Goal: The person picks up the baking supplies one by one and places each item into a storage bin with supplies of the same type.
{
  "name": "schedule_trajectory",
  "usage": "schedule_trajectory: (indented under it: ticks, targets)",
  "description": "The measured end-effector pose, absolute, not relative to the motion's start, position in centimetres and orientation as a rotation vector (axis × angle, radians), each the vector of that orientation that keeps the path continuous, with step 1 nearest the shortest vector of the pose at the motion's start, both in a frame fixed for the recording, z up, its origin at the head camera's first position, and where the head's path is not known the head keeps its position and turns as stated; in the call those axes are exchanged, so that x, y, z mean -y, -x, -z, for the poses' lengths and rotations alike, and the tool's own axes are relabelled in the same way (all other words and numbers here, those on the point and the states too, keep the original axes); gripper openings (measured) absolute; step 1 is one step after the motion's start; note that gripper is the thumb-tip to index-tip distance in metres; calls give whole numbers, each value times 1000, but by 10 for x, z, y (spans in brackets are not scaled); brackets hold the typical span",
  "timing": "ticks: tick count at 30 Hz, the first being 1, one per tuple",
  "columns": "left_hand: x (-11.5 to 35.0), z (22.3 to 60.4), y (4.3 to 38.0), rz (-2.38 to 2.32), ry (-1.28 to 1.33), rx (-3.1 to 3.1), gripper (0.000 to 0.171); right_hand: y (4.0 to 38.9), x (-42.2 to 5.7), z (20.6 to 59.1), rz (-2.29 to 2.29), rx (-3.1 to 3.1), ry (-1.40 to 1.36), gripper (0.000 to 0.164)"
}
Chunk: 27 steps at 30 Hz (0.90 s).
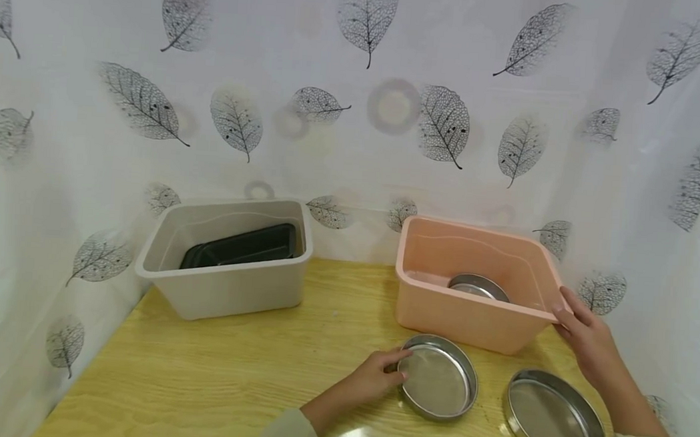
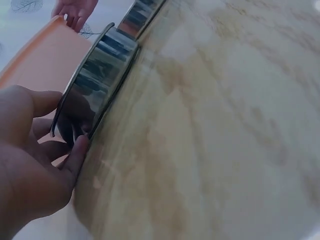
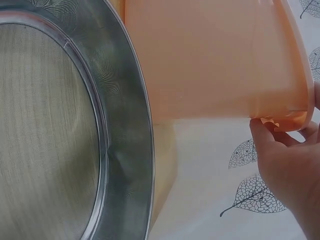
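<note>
My left hand [image 1: 374,378] grips the left side of a round metal sieve [image 1: 436,379] lying on the table. In the left wrist view, the fingers and thumb hold the sieve's shiny side wall [image 2: 97,75]. At the pink plastic bin [image 1: 464,312], my right hand [image 1: 586,336] holds the right end of the rim, its fingertips curled at the corner in the right wrist view. Inside that bin lies another sieve [image 1: 479,286], partly hidden by the front wall. A larger sieve [image 1: 548,414] with fine mesh [image 3: 45,130] sits below my right forearm, which bears a wrist strap.
A light grey bin [image 1: 243,285] with dark rectangular trays [image 1: 246,245] stands at the back left of the wooden table [image 1: 208,370]. Behind and beside the table hangs a white curtain [image 1: 313,29] printed with leaves.
</note>
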<state>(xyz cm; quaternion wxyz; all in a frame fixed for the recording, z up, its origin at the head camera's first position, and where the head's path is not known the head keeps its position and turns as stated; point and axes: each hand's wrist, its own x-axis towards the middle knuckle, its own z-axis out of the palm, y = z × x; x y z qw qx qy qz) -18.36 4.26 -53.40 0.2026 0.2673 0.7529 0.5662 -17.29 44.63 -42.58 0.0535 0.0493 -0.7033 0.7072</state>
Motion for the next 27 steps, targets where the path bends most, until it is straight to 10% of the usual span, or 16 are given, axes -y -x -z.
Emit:
schedule_trajectory:
  ticks: [27]
  targets:
    - [-19, 509, 191, -1753, -734, -1972, 47, 174, -447, 426, -2241, 2060, -162, 64]
